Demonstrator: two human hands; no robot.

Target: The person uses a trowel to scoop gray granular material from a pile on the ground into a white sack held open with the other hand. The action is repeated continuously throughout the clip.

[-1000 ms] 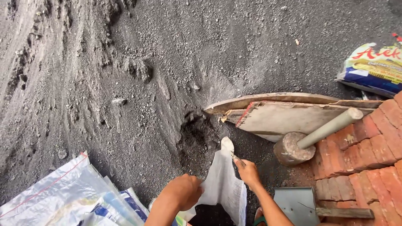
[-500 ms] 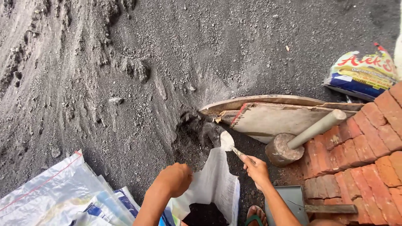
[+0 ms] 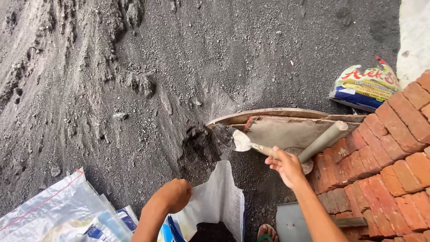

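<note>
Now right-hand fingers [image 3: 278, 162] grip trowel [image 3: 244, 142].

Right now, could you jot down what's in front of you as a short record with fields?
Ground: dark grey sand pile
Left hand: grips the rim of a white woven sack, holding it open
Right hand: holds a small trowel, blade toward the sand
Beside right hand: wooden board, tamper with a pale handle
Right side: red bricks, printed bag
Bottom left: plastic sacks
</note>
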